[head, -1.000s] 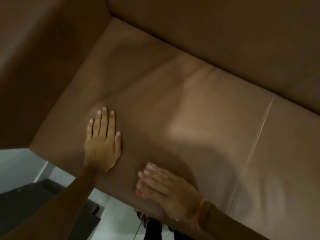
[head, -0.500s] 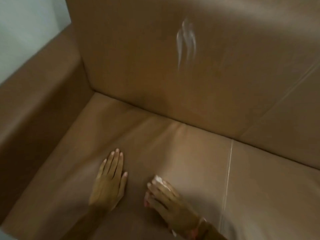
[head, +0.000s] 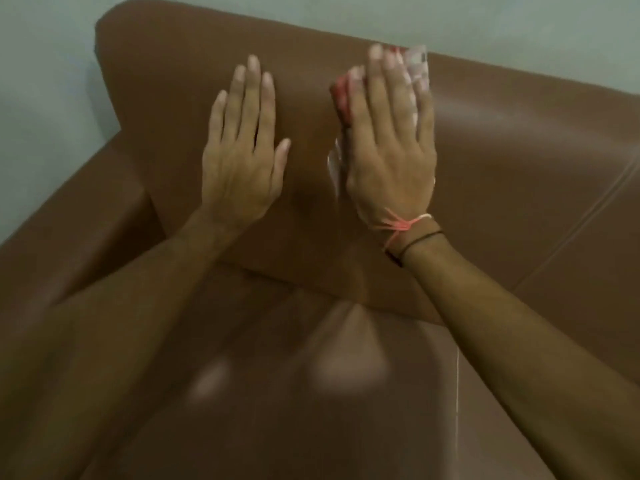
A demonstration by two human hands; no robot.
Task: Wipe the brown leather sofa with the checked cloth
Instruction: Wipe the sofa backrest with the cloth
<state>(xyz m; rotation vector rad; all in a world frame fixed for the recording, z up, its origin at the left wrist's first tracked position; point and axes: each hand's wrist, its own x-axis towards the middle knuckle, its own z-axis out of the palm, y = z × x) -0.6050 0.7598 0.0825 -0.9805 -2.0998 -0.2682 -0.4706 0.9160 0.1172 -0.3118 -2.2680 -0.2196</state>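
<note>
The brown leather sofa (head: 519, 161) fills the view, backrest ahead and seat cushion below. My right hand (head: 391, 143) lies flat high on the backrest, pressing the checked cloth (head: 417, 69) against the leather. Red and white bits of the cloth stick out past the fingertips and along the left side of the palm; the rest is hidden under the hand. My left hand (head: 242, 147) rests flat on the backrest just to the left, fingers spread, with nothing under it.
The sofa's left armrest (head: 69, 244) sits at the left edge. A pale wall (head: 48, 98) runs behind and beside the sofa. A stitched seam (head: 571, 230) splits the backrest on the right.
Both hands have moved up from the seat cushion onto the backrest. The view has tilted up, so the sofa's top edge and the wall show.
</note>
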